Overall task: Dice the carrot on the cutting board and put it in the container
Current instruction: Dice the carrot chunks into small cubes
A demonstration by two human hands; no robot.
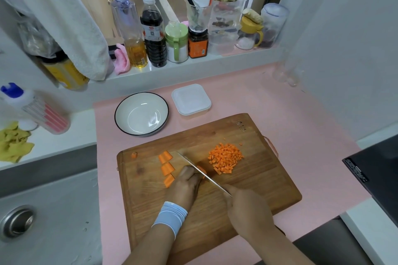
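A wooden cutting board [247,191] lies on the pink counter. On its right half sits a pile of diced carrot [225,157]. Three flat carrot slabs [167,166] lie in a column left of centre, and a small carrot end [134,155] lies near the board's left edge. My left hand [186,185] curls over a carrot piece [201,169], holding it down beside the blade. My right hand [247,206] grips the handle of a knife [202,173], whose blade runs diagonally up-left across the carrot piece. A clear square lidded container [191,99] stands behind the board.
A white bowl with a dark rim [141,113] sits behind the board's left part, next to the container. Bottles and jars line the window sill [168,69]. A sink [43,211] is at the left, a dark cooktop [374,174] at the right edge.
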